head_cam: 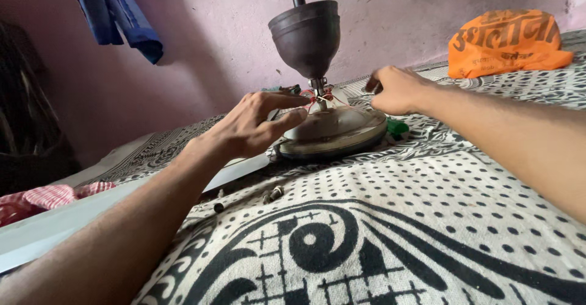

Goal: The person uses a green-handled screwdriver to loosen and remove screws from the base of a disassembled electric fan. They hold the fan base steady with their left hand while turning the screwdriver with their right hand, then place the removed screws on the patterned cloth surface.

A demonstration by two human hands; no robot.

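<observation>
A ceiling fan motor, round and dusty brown, lies on a black-and-white patterned bedsheet. Its dark cone-shaped canopy sits raised on the rod above it, with thin red and pale wires bared at the shaft. My left hand reaches in from the left, its fingertips pinching at the wires beside the shaft. My right hand is curled at the motor's far right edge; what its fingers grip is hidden. A pale fan blade stretches off to the left.
Small screws or bolts lie loose on the sheet in front of the motor. A green object peeks out at the motor's right. An orange plastic bag rests at the back right. Blue cloth hangs on the pink wall; red checked cloth lies left.
</observation>
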